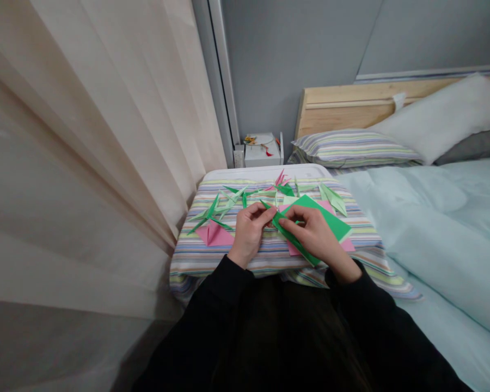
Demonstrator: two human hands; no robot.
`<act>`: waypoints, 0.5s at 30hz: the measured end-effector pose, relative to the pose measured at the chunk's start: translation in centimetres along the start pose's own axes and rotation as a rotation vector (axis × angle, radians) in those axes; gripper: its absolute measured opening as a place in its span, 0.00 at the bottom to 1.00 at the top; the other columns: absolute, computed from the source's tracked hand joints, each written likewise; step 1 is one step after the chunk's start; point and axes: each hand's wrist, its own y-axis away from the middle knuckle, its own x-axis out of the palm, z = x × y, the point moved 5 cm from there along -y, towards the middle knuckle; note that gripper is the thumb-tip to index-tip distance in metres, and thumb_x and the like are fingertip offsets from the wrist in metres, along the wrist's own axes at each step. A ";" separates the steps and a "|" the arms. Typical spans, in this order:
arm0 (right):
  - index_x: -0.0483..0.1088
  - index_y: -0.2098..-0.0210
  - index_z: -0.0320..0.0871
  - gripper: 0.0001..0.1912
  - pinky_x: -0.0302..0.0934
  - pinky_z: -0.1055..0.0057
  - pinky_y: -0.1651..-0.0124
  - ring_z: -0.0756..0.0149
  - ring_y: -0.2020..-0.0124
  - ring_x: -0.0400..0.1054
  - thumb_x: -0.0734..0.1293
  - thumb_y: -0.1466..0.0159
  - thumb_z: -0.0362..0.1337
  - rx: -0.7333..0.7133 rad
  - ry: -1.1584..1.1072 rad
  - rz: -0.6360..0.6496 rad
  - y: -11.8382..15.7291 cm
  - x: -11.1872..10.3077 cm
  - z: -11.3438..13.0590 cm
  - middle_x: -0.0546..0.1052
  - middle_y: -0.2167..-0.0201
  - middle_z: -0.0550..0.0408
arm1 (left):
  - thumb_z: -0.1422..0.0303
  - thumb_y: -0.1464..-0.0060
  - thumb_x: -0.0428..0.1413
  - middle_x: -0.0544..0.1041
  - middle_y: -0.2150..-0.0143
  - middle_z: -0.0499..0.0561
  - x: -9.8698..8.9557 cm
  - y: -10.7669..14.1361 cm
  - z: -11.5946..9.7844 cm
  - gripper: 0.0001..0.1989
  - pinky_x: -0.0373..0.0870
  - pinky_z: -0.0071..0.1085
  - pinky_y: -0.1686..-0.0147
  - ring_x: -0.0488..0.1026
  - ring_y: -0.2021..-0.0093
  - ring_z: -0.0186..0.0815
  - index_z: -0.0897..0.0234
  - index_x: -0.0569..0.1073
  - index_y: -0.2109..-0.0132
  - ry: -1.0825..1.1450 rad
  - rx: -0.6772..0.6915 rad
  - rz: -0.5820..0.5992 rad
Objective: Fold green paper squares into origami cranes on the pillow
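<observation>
Green folded paper point(289, 235) pinched between left hand point(249, 233) and right hand point(312, 233); white box point(262, 157) beyond seems topped with trinkets point(255, 141).

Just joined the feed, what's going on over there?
A person is working a folded green paper with both hands, pinching it between the fingers of the left hand and the right hand. They are working over a striped pillow. A green sheet lies under the right hand, and a pink sheet lies to the left. Folded paper cranes are scattered further along the pillow.
</observation>
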 end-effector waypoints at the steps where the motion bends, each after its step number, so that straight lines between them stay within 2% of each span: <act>1: 0.70 0.74 0.43 0.12 0.59 0.69 0.68 0.65 0.72 0.66 0.69 0.37 0.42 0.007 -0.015 -0.010 0.1 0.0 -0.1 0.74 0.76 0.56 | 0.63 0.57 0.72 0.69 0.76 0.44 0.0 0.0 -0.1 0.15 0.60 0.26 0.72 0.63 0.74 0.26 0.65 0.74 0.75 0.011 -0.002 -0.007; 9: 0.71 0.73 0.44 0.12 0.59 0.69 0.71 0.65 0.72 0.66 0.70 0.38 0.44 0.009 -0.032 -0.035 0.5 -0.1 -0.2 0.74 0.75 0.55 | 0.62 0.58 0.72 0.71 0.74 0.46 -0.1 0.1 -0.2 0.14 0.63 0.25 0.72 0.65 0.73 0.27 0.65 0.76 0.74 0.085 -0.028 -0.053; 15: 0.73 0.73 0.43 0.13 0.59 0.68 0.69 0.65 0.72 0.65 0.70 0.36 0.44 0.028 -0.047 -0.042 0.6 -0.1 -0.3 0.74 0.76 0.56 | 0.60 0.57 0.72 0.69 0.78 0.44 -0.3 0.0 -0.1 0.15 0.61 0.26 0.73 0.64 0.75 0.26 0.65 0.77 0.73 0.049 0.019 -0.068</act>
